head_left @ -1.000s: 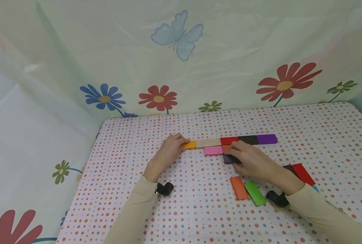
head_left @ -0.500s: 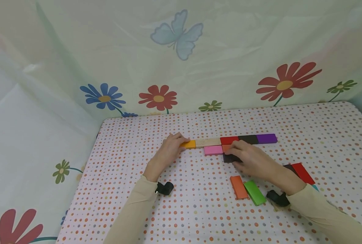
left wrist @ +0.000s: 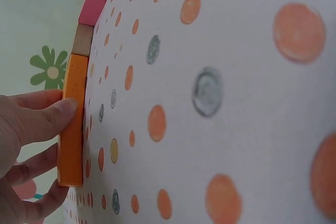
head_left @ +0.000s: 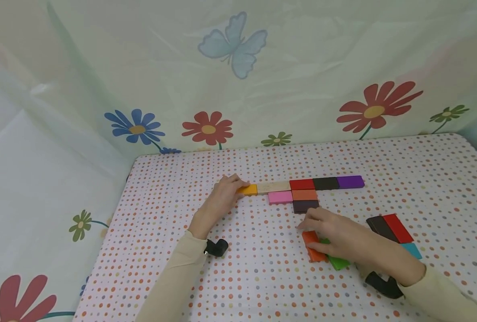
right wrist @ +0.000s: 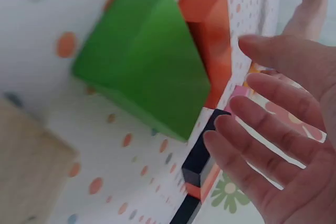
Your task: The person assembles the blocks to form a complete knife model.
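As seen from the head, pinches the yellow block in the grip of the left hand, at the left end of a row. Runs rightward through a wooden block, a red block, a black block and a purple block, just short of midway to the right edge. Shows a pink block and a coral block against the row's near side, then a dark block nearer still. Spreads the right hand over the orange block and the green block. Leaves dotted tabletop between the left sleeve and these two, and more beyond the row, up to the far edge along the flowered backdrop. Gathers a second red block and a blue block farther right.

From the left wrist, shows the thumb on the yellow block's face and fingers around its outer side, with wood, then pink, past its end.

From the right wrist, shows the right grip spread, thumb and fingers apart, beside the orange and green blocks. Cuts off a pale wooden piece at lower left.
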`<state>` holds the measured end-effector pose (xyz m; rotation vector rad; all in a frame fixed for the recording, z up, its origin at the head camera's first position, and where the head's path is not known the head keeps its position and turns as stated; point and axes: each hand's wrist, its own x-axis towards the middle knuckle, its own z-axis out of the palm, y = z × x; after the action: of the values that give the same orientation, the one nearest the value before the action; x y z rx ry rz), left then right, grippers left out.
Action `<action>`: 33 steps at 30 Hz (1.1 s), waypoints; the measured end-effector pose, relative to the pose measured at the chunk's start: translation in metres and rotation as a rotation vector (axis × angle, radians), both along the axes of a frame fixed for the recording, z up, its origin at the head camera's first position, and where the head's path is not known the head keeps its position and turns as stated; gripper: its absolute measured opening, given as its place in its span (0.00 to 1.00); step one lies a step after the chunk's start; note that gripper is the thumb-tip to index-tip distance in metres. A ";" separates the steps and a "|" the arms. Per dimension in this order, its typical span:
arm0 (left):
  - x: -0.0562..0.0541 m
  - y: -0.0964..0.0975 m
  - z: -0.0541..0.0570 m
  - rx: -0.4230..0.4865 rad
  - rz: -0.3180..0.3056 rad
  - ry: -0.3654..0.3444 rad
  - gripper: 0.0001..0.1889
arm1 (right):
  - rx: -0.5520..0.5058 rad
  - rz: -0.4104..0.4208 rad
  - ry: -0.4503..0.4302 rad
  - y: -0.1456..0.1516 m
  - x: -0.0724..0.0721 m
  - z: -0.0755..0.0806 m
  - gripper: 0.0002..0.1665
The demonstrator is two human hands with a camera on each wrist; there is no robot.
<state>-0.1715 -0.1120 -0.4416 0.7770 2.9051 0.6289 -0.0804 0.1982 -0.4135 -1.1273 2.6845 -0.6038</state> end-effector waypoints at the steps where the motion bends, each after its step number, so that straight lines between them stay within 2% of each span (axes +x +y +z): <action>1: 0.000 0.001 0.000 -0.003 0.002 -0.001 0.18 | 0.006 -0.002 -0.013 0.002 0.002 0.000 0.19; 9: 0.000 0.001 -0.001 -0.002 0.004 -0.012 0.19 | -0.014 0.004 -0.057 -0.005 0.008 -0.007 0.18; 21: 0.001 0.001 0.002 -0.001 -0.006 0.002 0.19 | -0.055 0.040 -0.073 -0.029 0.005 -0.005 0.21; 29: -0.001 0.002 0.002 -0.001 -0.009 0.012 0.18 | 0.011 -0.068 -0.153 -0.022 0.008 -0.005 0.29; 33: 0.001 0.001 0.001 0.010 -0.006 0.007 0.18 | 0.024 -0.064 -0.148 -0.022 0.008 -0.006 0.28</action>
<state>-0.1709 -0.1109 -0.4406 0.7909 2.9072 0.6417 -0.0720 0.1757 -0.4191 -0.9538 2.6030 -0.6370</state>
